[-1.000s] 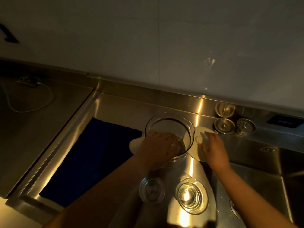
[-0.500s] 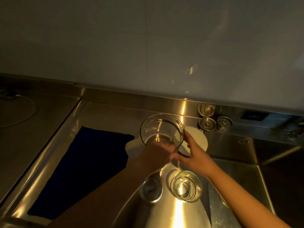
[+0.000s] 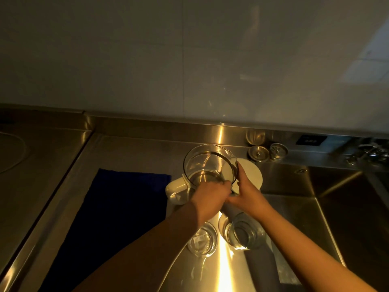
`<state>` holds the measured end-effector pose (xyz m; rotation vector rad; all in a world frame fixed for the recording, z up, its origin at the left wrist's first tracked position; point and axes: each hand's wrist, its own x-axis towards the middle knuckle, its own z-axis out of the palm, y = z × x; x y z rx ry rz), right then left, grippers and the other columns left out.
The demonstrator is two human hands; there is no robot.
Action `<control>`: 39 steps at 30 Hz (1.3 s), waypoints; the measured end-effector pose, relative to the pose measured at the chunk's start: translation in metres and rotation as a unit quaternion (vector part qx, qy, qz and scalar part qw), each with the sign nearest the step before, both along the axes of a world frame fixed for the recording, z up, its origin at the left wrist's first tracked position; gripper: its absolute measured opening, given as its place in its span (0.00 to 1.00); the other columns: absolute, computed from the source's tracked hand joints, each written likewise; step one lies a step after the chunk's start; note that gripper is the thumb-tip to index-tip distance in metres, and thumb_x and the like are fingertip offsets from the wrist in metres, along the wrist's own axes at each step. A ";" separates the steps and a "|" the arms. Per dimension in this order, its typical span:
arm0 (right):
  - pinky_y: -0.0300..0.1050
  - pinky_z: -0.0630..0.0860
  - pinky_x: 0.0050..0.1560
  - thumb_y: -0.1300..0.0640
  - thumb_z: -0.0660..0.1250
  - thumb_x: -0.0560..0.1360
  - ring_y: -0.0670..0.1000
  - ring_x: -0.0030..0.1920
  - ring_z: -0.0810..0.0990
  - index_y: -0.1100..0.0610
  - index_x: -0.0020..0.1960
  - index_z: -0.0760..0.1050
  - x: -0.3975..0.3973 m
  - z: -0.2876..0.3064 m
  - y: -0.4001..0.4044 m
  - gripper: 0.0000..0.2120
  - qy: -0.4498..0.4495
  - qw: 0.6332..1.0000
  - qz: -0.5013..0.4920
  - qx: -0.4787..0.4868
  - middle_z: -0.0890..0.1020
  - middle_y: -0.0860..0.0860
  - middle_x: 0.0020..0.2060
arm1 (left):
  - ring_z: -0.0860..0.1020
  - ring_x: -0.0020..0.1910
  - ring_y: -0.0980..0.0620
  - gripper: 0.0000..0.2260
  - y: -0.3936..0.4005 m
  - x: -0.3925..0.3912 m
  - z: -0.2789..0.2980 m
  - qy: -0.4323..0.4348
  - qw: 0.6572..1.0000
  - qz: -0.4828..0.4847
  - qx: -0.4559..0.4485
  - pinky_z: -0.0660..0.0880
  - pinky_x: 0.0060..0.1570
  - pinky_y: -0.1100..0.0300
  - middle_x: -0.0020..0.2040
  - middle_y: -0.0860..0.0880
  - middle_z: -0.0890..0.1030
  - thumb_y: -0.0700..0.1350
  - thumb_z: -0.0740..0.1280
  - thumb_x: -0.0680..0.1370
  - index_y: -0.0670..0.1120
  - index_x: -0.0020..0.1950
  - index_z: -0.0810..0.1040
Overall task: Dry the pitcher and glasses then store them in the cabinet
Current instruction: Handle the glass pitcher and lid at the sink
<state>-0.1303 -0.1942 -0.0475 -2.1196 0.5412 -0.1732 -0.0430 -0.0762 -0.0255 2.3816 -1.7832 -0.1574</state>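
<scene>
A clear glass pitcher (image 3: 207, 165) with a white handle (image 3: 176, 190) is raised above the steel counter, mouth towards me. My left hand (image 3: 210, 194) grips its near rim. My right hand (image 3: 245, 191) holds the pitcher's right side, fingers up along the glass. Two clear glasses stand on the counter below my wrists: one (image 3: 203, 241) under my left forearm, the other (image 3: 244, 233) under my right. A dark blue cloth (image 3: 117, 218) lies flat to the left.
A white round lid (image 3: 253, 171) lies behind the pitcher. Two metal sink strainers (image 3: 259, 153) sit by the back edge, and a sink basin (image 3: 336, 207) opens to the right. A white cable (image 3: 12, 165) lies on the left counter.
The pitcher has been lifted off the counter and tipped towards me. My right hand left the white lid and came onto the pitcher's right side. The view shifted to the right.
</scene>
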 end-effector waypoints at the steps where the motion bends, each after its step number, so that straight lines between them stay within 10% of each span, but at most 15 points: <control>1: 0.17 0.61 0.50 0.54 0.76 0.66 0.37 0.59 0.67 0.51 0.76 0.42 0.002 0.000 0.001 0.53 -0.003 1.000 -0.002 0.000 0.66 0.36 0.60 | 0.81 0.48 0.41 0.09 0.001 0.001 0.000 0.002 1.000 0.002 -0.010 0.72 0.41 0.53 0.50 0.42 0.81 0.42 0.60 0.80 0.42 0.58 0.70; 7: 0.16 0.62 0.46 0.57 0.76 0.65 0.21 0.53 0.65 0.43 0.73 0.44 0.015 0.007 0.009 0.51 -0.033 0.999 -0.006 -0.022 0.64 0.26 0.54 | 0.81 0.49 0.43 0.13 0.006 0.011 0.005 0.012 0.999 0.025 -0.025 0.73 0.43 0.54 0.51 0.44 0.81 0.44 0.64 0.78 0.43 0.61 0.70; 20: 0.20 0.66 0.47 0.62 0.77 0.63 0.25 0.52 0.70 0.48 0.75 0.44 0.051 0.026 0.047 0.54 -0.050 0.998 -0.017 -0.038 0.71 0.38 0.52 | 0.79 0.49 0.41 0.11 0.034 0.037 0.018 0.107 0.988 0.075 -0.087 0.73 0.47 0.52 0.51 0.41 0.80 0.44 0.60 0.80 0.42 0.61 0.71; 30: 0.51 0.66 0.68 0.55 0.79 0.61 0.50 0.70 0.65 0.52 0.76 0.46 0.079 0.045 0.090 0.55 -0.044 0.995 -0.032 -0.079 0.64 0.53 0.71 | 0.80 0.46 0.46 0.11 0.066 0.058 0.017 0.148 0.977 0.098 -0.115 0.73 0.39 0.57 0.49 0.45 0.80 0.45 0.60 0.81 0.45 0.62 0.67; 39: 0.55 0.64 0.69 0.58 0.79 0.63 0.56 0.70 0.64 0.54 0.76 0.42 0.094 0.054 0.103 0.56 0.007 0.993 -0.026 -0.116 0.62 0.58 0.72 | 0.79 0.48 0.47 0.11 0.078 0.070 0.015 0.211 0.958 0.126 -0.146 0.75 0.44 0.57 0.50 0.45 0.80 0.43 0.60 0.80 0.45 0.63 0.68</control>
